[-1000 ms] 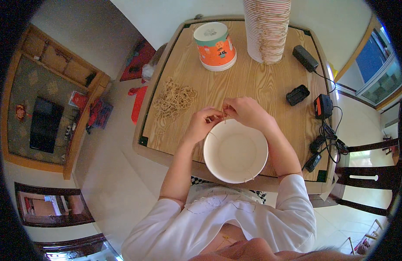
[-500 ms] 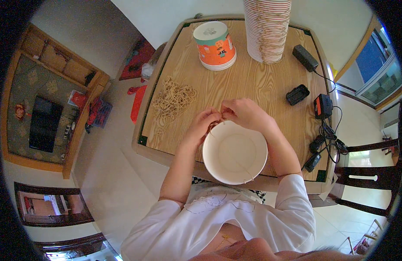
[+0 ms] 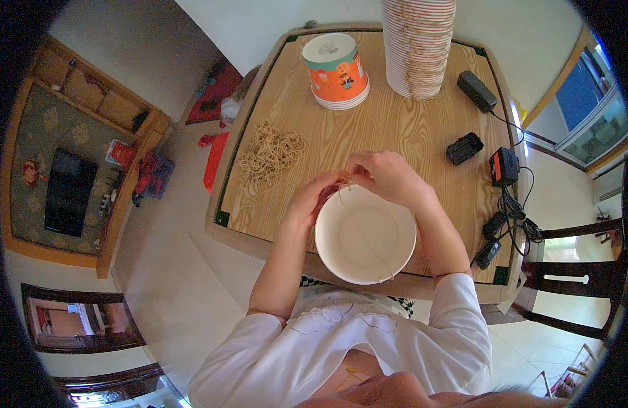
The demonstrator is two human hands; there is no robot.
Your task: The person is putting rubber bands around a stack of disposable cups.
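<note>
A paper bucket [image 3: 366, 234], white inside, is tilted with its mouth toward me at the table's near edge. Thin string runs across its inside, and a bit of it shows at the near rim. My left hand [image 3: 315, 197] is closed around the far left of the rim, its fingers partly hidden behind the bucket. At the far rim, my right hand [image 3: 387, 177] pinches the tan string [image 3: 346, 179], fingertips close to those of the left. A loose pile of tan string [image 3: 272, 155] lies on the table beyond my left hand.
An upside-down orange and green paper bucket [image 3: 337, 73] stands at the back, beside a tall stack of nested buckets [image 3: 417, 47] with string along its side. To the right lie a black power adapter [image 3: 476, 90], a black tray-like case [image 3: 465, 148], an orange-black device [image 3: 505, 166] and tangled cables [image 3: 514, 221].
The bucket has shifted slightly up and left. My fingers have moved a little at the far rim, the right hand turning slightly over the string. Everything else stays put.
</note>
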